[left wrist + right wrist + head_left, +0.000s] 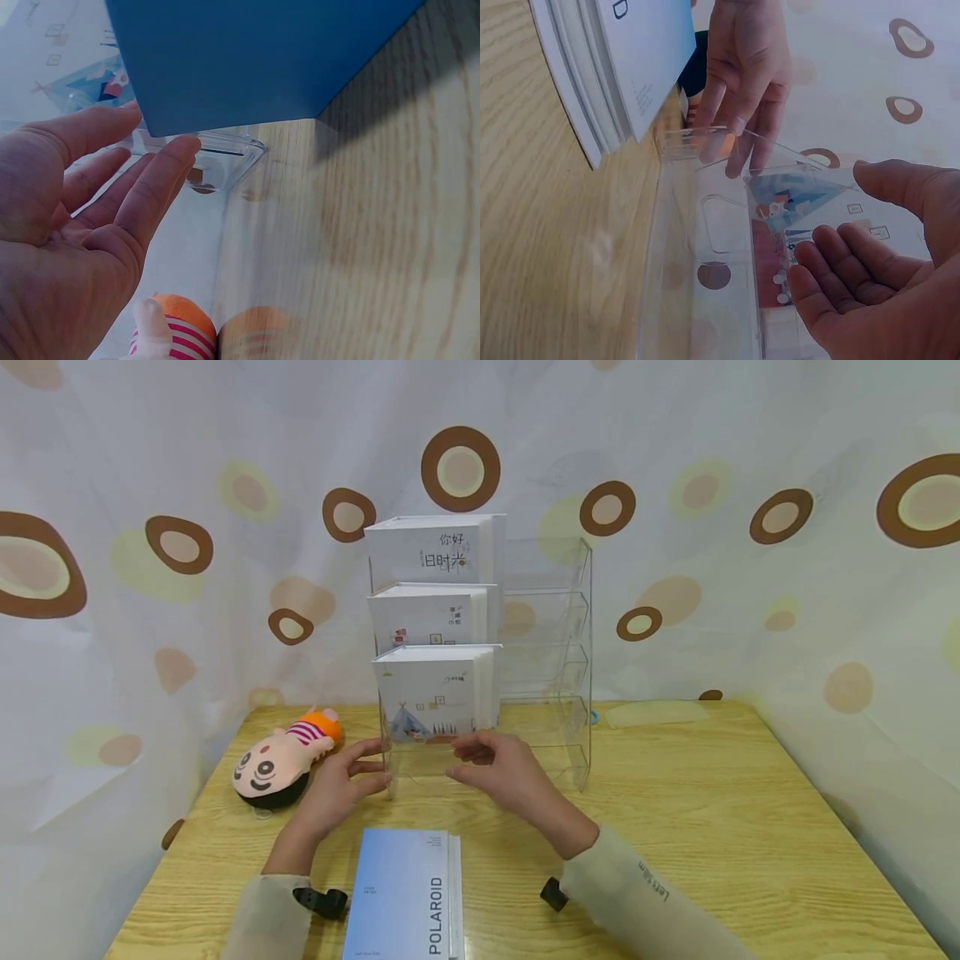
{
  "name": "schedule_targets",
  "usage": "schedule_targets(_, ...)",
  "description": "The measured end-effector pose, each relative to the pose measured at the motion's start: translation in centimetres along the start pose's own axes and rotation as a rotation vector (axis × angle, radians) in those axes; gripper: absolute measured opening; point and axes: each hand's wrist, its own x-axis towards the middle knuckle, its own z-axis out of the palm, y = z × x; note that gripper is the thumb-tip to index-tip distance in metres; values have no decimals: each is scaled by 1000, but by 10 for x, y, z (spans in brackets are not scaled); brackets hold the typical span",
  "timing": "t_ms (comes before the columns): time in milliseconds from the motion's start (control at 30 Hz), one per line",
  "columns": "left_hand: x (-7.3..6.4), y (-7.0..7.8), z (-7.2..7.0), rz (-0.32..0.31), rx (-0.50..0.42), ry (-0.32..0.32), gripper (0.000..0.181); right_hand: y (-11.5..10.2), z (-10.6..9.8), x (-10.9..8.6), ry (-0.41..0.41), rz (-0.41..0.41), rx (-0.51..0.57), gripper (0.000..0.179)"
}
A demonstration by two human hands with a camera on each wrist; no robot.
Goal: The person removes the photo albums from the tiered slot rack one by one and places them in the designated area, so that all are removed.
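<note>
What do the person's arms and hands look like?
Both arms have long, pale cream sleeves. The right sleeve has small dark lettering; none shows on the left sleeve. A black strap with a chunky end sits by the left cuff, and a small black block by the right. No gloves!

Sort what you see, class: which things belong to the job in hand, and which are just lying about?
Likely part of the job:
left hand, at the rack's edge
right hand, by the lowest white book
clear rack
three white books, standing in it
blue POLAROID book, lying in front

Apparently just lying about:
plush doll, beside the left hand
</note>
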Motion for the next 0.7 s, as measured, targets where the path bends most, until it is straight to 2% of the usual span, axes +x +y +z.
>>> schedule_targets(200, 2, -1, 0, -4, 35, 12, 64, -3, -10, 5, 59, -27, 7, 35)
schedule_targets(700, 1, -3, 0, -12, 41, 18, 62, -1, -31, 12, 99, -58, 39, 40)
